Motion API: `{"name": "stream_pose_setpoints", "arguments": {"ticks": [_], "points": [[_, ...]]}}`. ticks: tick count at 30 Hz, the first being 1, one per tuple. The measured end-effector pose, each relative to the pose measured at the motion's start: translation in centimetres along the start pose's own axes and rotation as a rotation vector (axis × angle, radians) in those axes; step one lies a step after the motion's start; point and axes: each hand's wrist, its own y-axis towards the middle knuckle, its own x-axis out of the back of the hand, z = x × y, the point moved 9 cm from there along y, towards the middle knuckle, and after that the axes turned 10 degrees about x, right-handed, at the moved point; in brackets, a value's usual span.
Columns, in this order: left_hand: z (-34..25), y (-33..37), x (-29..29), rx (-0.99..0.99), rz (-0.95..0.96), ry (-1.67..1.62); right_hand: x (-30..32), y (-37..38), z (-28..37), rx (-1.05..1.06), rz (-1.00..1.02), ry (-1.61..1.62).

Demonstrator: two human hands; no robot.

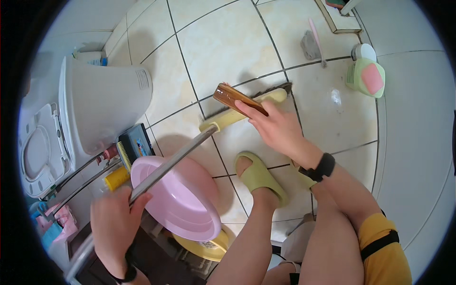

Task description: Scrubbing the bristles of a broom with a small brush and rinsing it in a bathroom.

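Broom (242, 111) with a pale yellow head lies low across the tiled floor (223, 42), its dark bristles pressed along a grout line, and its long metal handle (171, 161) runs back toward the person. Left hand (114, 223) is wrapped in a fist around the lower end of that handle. Right hand (275, 128) is closed around the brown glossy handle of a small brush (237, 99), pinching it between thumb and fingers right over the broom head; a black band sits on that wrist. Below the handle lies a pink basin (178, 199), stacked over a yellow one (204, 247). A green slipper (259, 176) covers the foot beside it. At left stands a white toilet (90, 109). Far right, a green sponge holder (366, 78) rests on the tiles.
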Motion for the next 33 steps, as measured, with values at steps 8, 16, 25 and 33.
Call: {"name": "stream_pose_setpoints", "arguments": {"ticks": [8,16,25,33], "points": [[-4.6,1.6,8.6,-0.304,-0.84,0.296,-0.7,-0.6,-7.4,-0.226,-0.223,0.05],[-3.9,4.0,6.4,-0.296,-0.606,0.082,-6.1,1.7,0.5,-0.154,0.056,0.111],[-3.9,5.6,5.7,-0.329,-0.527,0.003,-3.1,-1.2,-6.9,-0.194,-0.015,-0.137],[-1.4,5.2,2.7,-0.199,-0.411,-0.209,3.5,-6.3,-13.4,-0.463,-0.218,-0.08]]}}
